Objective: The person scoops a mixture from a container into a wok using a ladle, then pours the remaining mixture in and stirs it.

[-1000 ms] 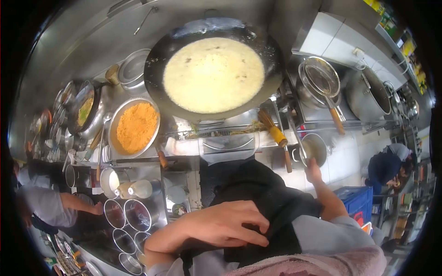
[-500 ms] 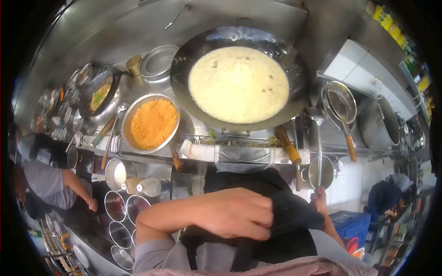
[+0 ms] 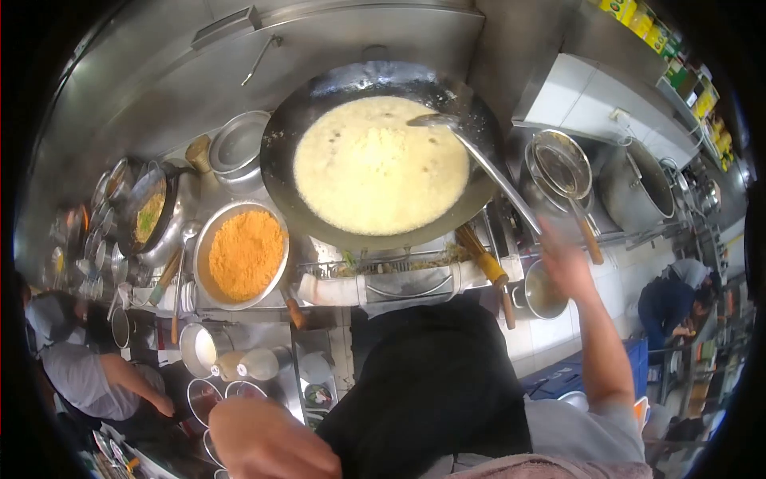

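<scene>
My right hand (image 3: 566,265), smeared by motion, grips the handle of a long metal wok spatula (image 3: 498,177). The spatula's blade hangs over the right side of a large black wok (image 3: 279,144). Pale yellow, frothy liquid (image 3: 375,172) fills the wok's middle, with a grainy mound at its centre. Low at the bottom edge is my left hand (image 3: 271,447), near several metal pots; it is blurred and its fingers are not clear. Left of the wok stands a metal bowl (image 3: 206,273) of orange crumbly food (image 3: 246,255).
A bamboo brush (image 3: 487,262) lies at the wok's front right. A strainer (image 3: 562,164) rests over a pot, beside a tall stockpot (image 3: 638,184). Bottles (image 3: 259,363) stand at lower left. One co-worker (image 3: 96,375) is at left, another (image 3: 670,303) at right.
My right hand has lifted the spatula up and forward, bringing its blade over the wok. My left hand has dropped from my chest toward the lower left. The view has shifted slightly.
</scene>
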The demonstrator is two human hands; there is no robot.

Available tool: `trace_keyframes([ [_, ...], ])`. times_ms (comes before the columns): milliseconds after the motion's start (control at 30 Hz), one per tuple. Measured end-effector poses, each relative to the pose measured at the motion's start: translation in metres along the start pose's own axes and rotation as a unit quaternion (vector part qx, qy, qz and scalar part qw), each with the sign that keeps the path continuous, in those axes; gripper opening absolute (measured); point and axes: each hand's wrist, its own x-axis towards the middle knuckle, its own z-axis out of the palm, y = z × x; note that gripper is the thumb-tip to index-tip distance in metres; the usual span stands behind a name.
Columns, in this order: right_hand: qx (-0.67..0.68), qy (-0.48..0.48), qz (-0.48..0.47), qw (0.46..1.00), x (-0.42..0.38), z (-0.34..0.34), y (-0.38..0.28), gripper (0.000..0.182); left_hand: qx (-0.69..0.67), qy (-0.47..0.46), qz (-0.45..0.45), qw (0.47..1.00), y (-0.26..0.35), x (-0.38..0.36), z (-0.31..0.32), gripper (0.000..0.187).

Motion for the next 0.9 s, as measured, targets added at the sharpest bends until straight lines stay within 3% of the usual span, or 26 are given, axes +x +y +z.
trace_keyframes([
  [67,-0.051,-0.013,-0.035,0.998,0.036,0.006,-0.039,0.06,-0.046,-0.002,-0.012,0.999,-0.001,-0.02,0.008,0.022],
  [133,-0.171,-0.125,0.003,0.977,0.073,0.012,-0.063,0.063,-0.041,0.099,-0.077,0.991,0.004,-0.043,0.022,0.033],
  [167,-0.21,-0.143,-0.009,0.967,0.094,0.024,-0.06,0.063,-0.019,0.138,-0.132,0.982,0.006,-0.072,0.04,0.026],
  [200,-0.25,-0.163,-0.021,0.954,0.115,0.043,-0.053,0.063,-0.028,0.16,-0.141,0.977,0.0,-0.109,0.057,0.048],
  [267,-0.271,-0.182,-0.03,0.945,0.154,0.076,-0.055,0.063,0.047,0.416,-0.267,0.868,0.005,-0.153,0.12,0.052],
  [367,-0.298,-0.196,-0.058,0.933,0.198,0.11,-0.066,0.062,0.018,0.626,-0.463,0.626,-0.008,-0.18,0.193,0.047],
  [400,-0.305,-0.188,-0.067,0.931,0.208,0.121,-0.073,0.062,-0.002,0.644,-0.523,0.558,-0.013,-0.189,0.214,0.042],
  [467,-0.309,-0.207,-0.065,0.926,0.225,0.134,-0.091,0.06,-0.016,0.642,-0.592,0.487,-0.03,-0.217,0.263,0.04],
  [533,-0.282,-0.167,-0.061,0.943,0.24,0.15,-0.088,0.058,-0.039,0.644,-0.651,0.4,-0.043,-0.228,0.303,0.039],
  [600,-0.283,-0.146,-0.085,0.944,0.253,0.163,-0.09,0.054,-0.089,0.652,-0.656,0.369,-0.052,-0.229,0.324,0.039],
  [700,-0.271,-0.116,-0.091,0.951,0.265,0.178,-0.094,0.044,-0.064,0.586,-0.701,0.402,-0.069,-0.276,0.381,0.038],
  [833,-0.271,-0.127,-0.063,0.952,0.251,0.176,-0.11,0.036,-0.03,0.473,-0.788,0.394,-0.066,-0.296,0.371,0.038],
  [900,-0.287,-0.148,-0.069,0.944,0.243,0.173,-0.109,0.034,-0.028,0.469,-0.783,0.407,-0.069,-0.327,0.367,0.038],
])
